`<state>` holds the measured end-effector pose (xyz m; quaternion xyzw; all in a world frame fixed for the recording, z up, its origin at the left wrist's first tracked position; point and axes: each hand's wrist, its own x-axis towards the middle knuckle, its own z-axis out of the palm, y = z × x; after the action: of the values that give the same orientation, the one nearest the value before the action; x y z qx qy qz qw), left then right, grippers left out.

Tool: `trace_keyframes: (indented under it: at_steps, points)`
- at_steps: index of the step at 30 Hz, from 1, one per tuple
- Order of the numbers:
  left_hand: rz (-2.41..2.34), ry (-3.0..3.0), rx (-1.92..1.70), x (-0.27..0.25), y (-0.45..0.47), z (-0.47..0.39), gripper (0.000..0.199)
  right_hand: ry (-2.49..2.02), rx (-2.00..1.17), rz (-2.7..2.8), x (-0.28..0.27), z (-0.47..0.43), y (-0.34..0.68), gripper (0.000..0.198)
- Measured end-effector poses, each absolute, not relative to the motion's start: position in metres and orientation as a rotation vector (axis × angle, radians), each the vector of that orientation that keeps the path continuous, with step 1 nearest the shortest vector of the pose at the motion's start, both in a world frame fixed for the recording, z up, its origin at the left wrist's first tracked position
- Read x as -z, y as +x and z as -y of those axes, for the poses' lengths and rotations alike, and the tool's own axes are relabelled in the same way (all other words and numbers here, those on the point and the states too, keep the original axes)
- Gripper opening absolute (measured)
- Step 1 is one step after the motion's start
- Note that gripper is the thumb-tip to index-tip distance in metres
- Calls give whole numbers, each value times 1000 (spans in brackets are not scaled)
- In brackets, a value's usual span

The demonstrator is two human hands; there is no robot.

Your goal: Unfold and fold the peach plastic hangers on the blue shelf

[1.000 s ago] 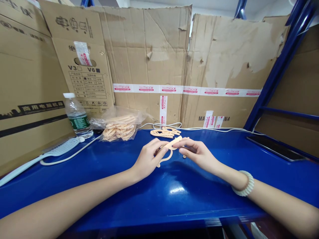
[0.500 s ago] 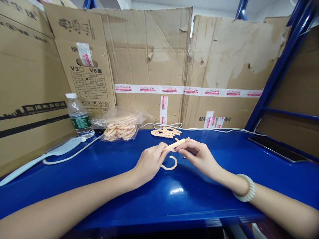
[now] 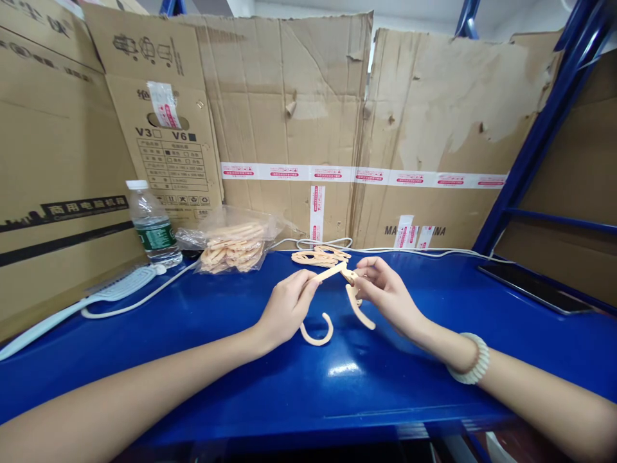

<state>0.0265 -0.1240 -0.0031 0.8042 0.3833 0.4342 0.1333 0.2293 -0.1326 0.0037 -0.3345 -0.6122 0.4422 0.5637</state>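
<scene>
A cream folding clothes hanger (image 3: 331, 272) is held between my two hands above the blue table. My left hand (image 3: 285, 303) is closed, its thumb and fingers pinching one part of the hanger. Below that hand the curved hook (image 3: 318, 339) sticks out toward me. My right hand (image 3: 388, 290) pinches the hanger's jointed part, from which a short curved arm (image 3: 361, 310) hangs down. Just behind lies a small pile of folded hangers (image 3: 315, 258). The parts inside my fingers are hidden.
To the back left stand a clear bag (image 3: 236, 247) of similar hangers and a water bottle (image 3: 153, 225). A light-blue hairbrush (image 3: 116, 286) lies at the left, a dark flat device (image 3: 535, 289) at the right. Cardboard (image 3: 289, 128) walls the back; a white cable (image 3: 414, 253) runs along it.
The curved arm of the hanger now hangs down at my right hand. My left hand has shifted slightly left and down, and the hook with it. The straight part shows more fully between the hands.
</scene>
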Motion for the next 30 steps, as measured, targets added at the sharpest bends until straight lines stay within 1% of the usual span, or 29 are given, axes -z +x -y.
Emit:
trace_keyframes:
  at_steps: [3,5,8,10,12,16,19,25,30]
  points:
    - [-1233,2611,-1187,6,24,120,24,-822,-1189,1461,-4,131,231,43]
    - [-1305,2926,-1030,9,23,120,28,-858,-1284,1541,-3,132,230,45]
    - [-1255,3337,-766,11,24,122,28,-906,-1354,1659,-2,133,228,46]
    - [-1167,3430,-781,13,25,124,23,-927,-1384,1727,-3,134,228,47]
    - [-1061,3430,-894,13,26,125,18,-959,-1429,1790,-4,135,229,46]
    - [-894,3406,-1019,11,26,123,21,-973,-1495,1842,-4,135,231,48]
    - [-900,3437,-1016,8,25,122,22,-944,-1465,1855,-3,135,232,48]
    - [-970,3539,-607,1,24,131,18,-930,-1284,2007,-7,139,233,37]
    - [-1017,3484,-509,-1,27,137,17,-975,-1093,2088,-6,145,233,34]
